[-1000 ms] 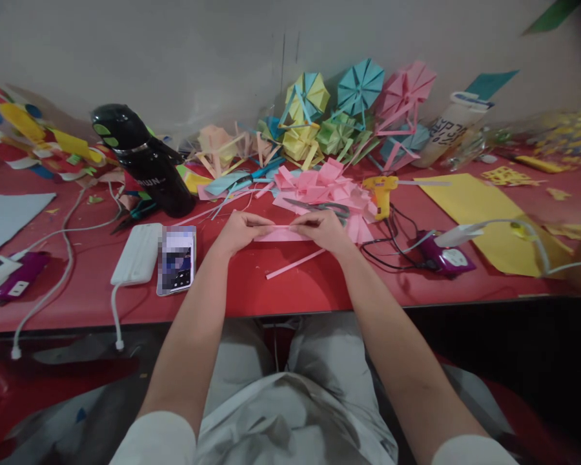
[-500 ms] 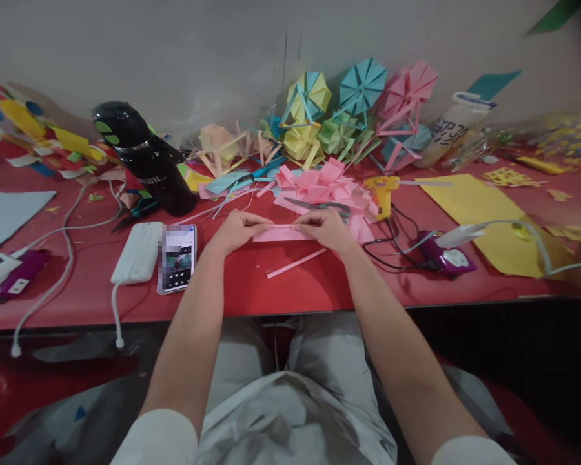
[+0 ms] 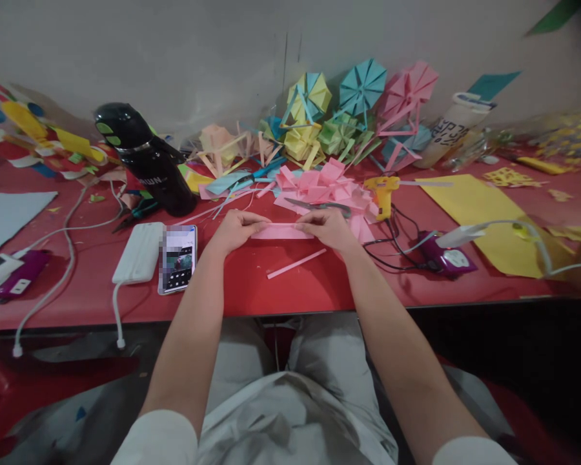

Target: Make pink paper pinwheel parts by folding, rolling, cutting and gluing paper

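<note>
Between my two hands a folded strip of pink paper (image 3: 283,231) stretches sideways just over the red table. My left hand (image 3: 238,227) pinches its left end with thumb and fingers. At the other end, my right hand (image 3: 330,226) grips the same paper between thumb and fingers. Closer to me lies a narrow pink paper strip (image 3: 296,263). Just beyond my hands are a heap of folded pink paper pieces (image 3: 326,184) and a pair of scissors (image 3: 314,206), partly hidden by the paper and my right hand.
A smartphone (image 3: 178,261), white power bank (image 3: 139,253) and black bottle (image 3: 150,161) stand left. A yellow glue gun (image 3: 383,194), purple power socket (image 3: 448,253) and yellow paper (image 3: 484,223) are right. Folded paper umbrellas (image 3: 363,85) line the wall; cables cross the red table (image 3: 281,294).
Both hands keep hold of the pink paper. It has shifted very slightly away from me and to the left; the surrounding things stay put.
</note>
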A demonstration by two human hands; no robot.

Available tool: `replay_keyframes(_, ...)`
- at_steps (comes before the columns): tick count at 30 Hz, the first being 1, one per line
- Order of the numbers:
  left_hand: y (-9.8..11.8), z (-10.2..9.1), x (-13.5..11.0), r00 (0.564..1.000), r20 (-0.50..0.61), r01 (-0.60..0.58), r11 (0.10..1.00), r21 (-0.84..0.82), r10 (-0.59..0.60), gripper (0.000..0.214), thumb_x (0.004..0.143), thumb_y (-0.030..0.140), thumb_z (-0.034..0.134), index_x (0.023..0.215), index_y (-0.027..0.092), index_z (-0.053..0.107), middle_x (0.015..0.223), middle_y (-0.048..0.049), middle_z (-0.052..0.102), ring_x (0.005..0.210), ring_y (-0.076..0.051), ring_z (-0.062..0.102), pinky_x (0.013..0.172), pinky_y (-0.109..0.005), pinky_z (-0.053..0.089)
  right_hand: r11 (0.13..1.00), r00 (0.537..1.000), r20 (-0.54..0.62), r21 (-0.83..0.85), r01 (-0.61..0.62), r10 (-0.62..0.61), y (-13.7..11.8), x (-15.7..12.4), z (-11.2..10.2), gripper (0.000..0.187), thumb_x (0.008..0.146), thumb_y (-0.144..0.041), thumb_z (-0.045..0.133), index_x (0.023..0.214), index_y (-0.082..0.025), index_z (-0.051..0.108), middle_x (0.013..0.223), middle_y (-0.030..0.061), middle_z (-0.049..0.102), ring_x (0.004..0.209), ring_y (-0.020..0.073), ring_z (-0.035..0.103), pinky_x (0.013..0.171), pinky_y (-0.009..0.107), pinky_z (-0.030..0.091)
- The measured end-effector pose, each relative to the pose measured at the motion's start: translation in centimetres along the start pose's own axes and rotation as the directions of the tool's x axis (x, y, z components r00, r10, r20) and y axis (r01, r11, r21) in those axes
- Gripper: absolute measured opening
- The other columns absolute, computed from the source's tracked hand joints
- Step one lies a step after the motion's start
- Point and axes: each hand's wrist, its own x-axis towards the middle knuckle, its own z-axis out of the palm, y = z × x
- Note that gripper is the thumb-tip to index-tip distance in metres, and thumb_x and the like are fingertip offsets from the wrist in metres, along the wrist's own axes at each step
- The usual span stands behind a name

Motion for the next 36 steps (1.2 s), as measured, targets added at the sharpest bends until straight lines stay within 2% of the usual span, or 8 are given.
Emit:
replay_keyframes(8,0.0,-0.1,-0.1,1.0,-0.017,0.005,1.0,0.012,-0.005,0.029,0.072,0.039,0.079,0.092,0.018,0.082,0.096,-0.0093,0.08,0.09,-0.023,0.07,0.088,-0.037,0.053,1.0,1.0,-0.014,-0.008,0.001,-0.001,0.1,-0.1,-0.2,0.024,0.073,-0.041,0.078,0.08,-0.019,0.08,0.079,0.0061,0.077,0.07,0.0182,0.066,0.066,0.031,0.052)
replay_keyframes(23,0.1,-0.3,-0.1,0.998,-0.056,0.017,1.0,0.018,-0.016,0.023,0.072,0.035,0.078,0.087,0.019,0.082,0.093,-0.0083,0.08,0.087,-0.022,0.07,0.084,-0.035,0.053,1.0,1.0,-0.022,0.006,-0.003,0.003,0.5,0.0,-0.4,0.02,0.073,-0.038,0.076,0.079,-0.019,0.08,0.082,0.006,0.078,0.074,0.0198,0.067,0.07,0.032,0.053)
replay_keyframes(31,0.5,0.3,-0.3,0.996,-0.072,-0.053,0.997,0.059,0.057,0.028,0.073,0.039,0.076,0.088,0.016,0.081,0.09,-0.0086,0.079,0.082,-0.021,0.069,0.081,-0.032,0.052,0.997,1.0,-0.025,0.082,-0.014,0.016,0.6,0.0,0.3,0.025,0.073,-0.042,0.077,0.078,-0.018,0.078,0.076,0.0039,0.073,0.067,0.0152,0.06,0.064,0.029,0.048)
replay_keyframes(36,0.3,1.0,0.0,0.996,-0.038,-0.087,0.996,-0.033,0.085,0.025,0.07,0.037,0.079,0.083,0.015,0.079,0.088,-0.0084,0.078,0.082,-0.02,0.07,0.083,-0.032,0.053,0.993,0.999,-0.046,0.117,-0.02,0.026,0.6,0.0,0.6,0.024,0.072,-0.041,0.078,0.08,-0.019,0.078,0.08,0.0037,0.074,0.07,0.0156,0.062,0.066,0.029,0.049)
